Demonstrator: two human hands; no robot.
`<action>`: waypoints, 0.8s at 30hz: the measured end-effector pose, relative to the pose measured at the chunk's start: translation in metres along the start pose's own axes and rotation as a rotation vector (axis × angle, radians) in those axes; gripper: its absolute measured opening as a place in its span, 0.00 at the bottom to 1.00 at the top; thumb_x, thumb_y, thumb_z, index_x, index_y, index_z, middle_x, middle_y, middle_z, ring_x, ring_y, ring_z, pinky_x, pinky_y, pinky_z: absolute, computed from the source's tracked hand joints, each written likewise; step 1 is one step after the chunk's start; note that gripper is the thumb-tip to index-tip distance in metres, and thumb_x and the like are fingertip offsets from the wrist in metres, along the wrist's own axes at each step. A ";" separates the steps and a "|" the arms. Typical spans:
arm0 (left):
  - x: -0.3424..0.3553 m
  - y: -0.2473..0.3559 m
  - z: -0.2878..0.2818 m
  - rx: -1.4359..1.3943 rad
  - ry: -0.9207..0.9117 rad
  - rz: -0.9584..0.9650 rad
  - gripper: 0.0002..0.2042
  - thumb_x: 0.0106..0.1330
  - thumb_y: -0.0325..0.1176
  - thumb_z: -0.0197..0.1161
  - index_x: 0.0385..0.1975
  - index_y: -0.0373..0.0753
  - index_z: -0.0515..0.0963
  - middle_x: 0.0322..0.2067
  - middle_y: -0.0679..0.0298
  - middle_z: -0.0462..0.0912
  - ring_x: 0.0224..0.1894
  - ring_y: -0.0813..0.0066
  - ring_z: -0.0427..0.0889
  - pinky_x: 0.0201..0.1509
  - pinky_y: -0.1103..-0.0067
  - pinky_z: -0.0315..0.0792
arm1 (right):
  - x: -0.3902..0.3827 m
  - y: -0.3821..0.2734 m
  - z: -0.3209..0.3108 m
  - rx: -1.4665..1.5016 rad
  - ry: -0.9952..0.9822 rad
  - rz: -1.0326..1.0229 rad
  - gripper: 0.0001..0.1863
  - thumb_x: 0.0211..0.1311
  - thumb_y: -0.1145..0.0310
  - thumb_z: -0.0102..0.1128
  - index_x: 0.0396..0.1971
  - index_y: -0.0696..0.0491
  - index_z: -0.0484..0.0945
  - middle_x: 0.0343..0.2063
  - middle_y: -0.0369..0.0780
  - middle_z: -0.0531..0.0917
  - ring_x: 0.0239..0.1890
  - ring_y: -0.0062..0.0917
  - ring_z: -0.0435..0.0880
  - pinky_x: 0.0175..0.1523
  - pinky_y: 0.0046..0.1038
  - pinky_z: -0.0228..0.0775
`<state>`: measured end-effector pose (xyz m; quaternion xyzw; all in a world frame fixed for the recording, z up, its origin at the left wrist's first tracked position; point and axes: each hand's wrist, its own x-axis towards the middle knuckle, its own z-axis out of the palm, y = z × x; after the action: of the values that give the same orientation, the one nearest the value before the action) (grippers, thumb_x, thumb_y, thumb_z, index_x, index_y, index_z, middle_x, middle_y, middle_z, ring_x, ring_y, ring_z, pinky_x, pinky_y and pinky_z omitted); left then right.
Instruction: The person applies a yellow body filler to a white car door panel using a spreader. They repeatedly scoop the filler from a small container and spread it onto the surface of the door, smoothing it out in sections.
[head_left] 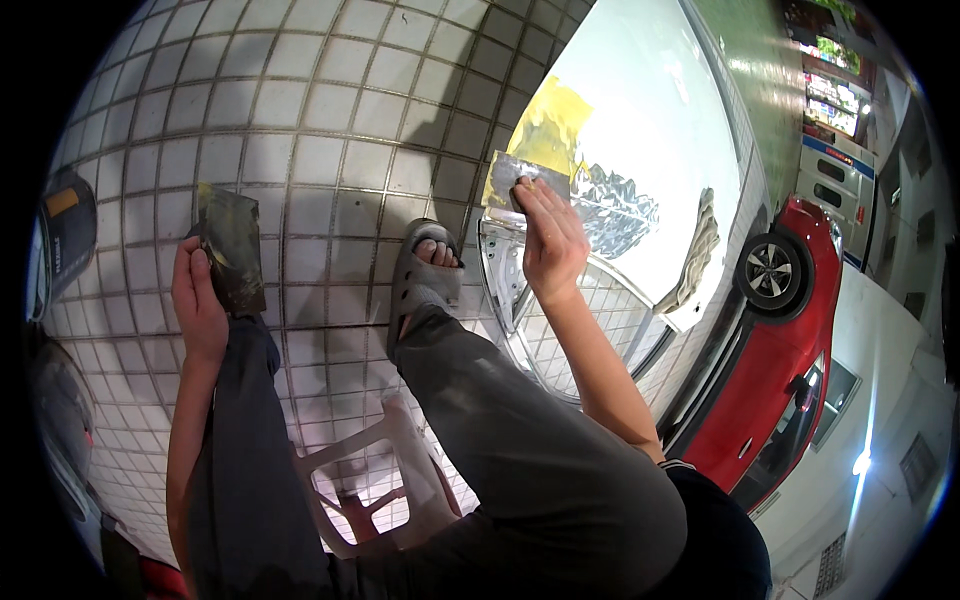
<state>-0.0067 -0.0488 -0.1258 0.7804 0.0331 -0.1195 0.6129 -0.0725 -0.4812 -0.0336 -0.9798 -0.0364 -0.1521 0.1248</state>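
Head-worn fisheye view, facing down past the legs point(540, 455) to tiled floor point(335, 110), close range

2 hands point(555, 245), 2 scrapers point(232, 248)

Door panel point(655, 125) between sandalled foot point(430, 275) and car point(762, 385)

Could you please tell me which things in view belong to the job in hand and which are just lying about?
In the job, it seems:
flat scraper, in the right hand
smeared rectangular plate, in the left hand
white car door
yellow paste on the door

Apparently just standing about:
dark container, far left
red car
white-and-blue van
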 end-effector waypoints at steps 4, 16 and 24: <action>-0.001 0.003 0.002 -0.014 0.004 0.015 0.15 0.82 0.37 0.42 0.51 0.33 0.72 0.41 0.66 0.77 0.45 0.83 0.72 0.54 0.84 0.66 | -0.019 -0.005 0.002 0.007 -0.013 0.001 0.16 0.58 0.83 0.58 0.45 0.55 0.85 0.47 0.42 0.87 0.54 0.38 0.85 0.57 0.38 0.76; -0.001 0.002 0.000 0.008 -0.026 0.011 0.16 0.83 0.39 0.42 0.52 0.32 0.72 0.41 0.67 0.76 0.45 0.83 0.70 0.54 0.84 0.65 | -0.084 -0.021 0.025 -0.125 -0.156 -0.028 0.21 0.60 0.79 0.54 0.52 0.49 0.84 0.53 0.38 0.85 0.58 0.32 0.83 0.61 0.36 0.76; 0.000 0.005 -0.001 -0.013 -0.033 0.014 0.16 0.83 0.38 0.42 0.51 0.32 0.72 0.41 0.67 0.76 0.44 0.83 0.70 0.53 0.84 0.65 | -0.080 -0.037 0.003 -0.095 -0.118 -0.003 0.15 0.58 0.78 0.61 0.45 0.51 0.86 0.48 0.38 0.88 0.55 0.33 0.85 0.57 0.35 0.77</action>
<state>-0.0054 -0.0488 -0.1208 0.7746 0.0181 -0.1279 0.6191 -0.1518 -0.4474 -0.0521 -0.9918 -0.0378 -0.0956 0.0754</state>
